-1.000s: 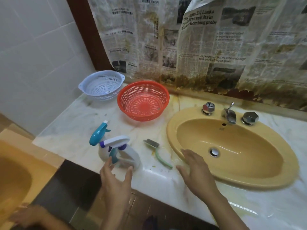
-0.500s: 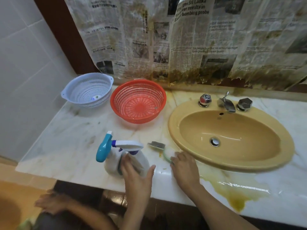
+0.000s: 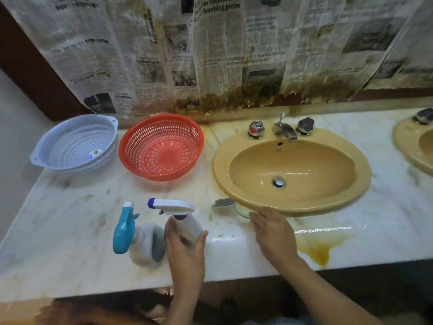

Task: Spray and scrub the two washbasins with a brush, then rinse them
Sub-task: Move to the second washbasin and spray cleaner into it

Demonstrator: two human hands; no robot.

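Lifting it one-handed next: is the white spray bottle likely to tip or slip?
Likely an easy lift: the left hand wraps the white spray bottle just below its trigger head. That head overhangs to one side, so a push may tip it. Its plastic looks smooth, possibly slippery.

Stained newspaper sheets (image 3: 210, 55) behind a veined white marble counter (image 3: 70, 219), pale wall (image 3: 9, 118) at left
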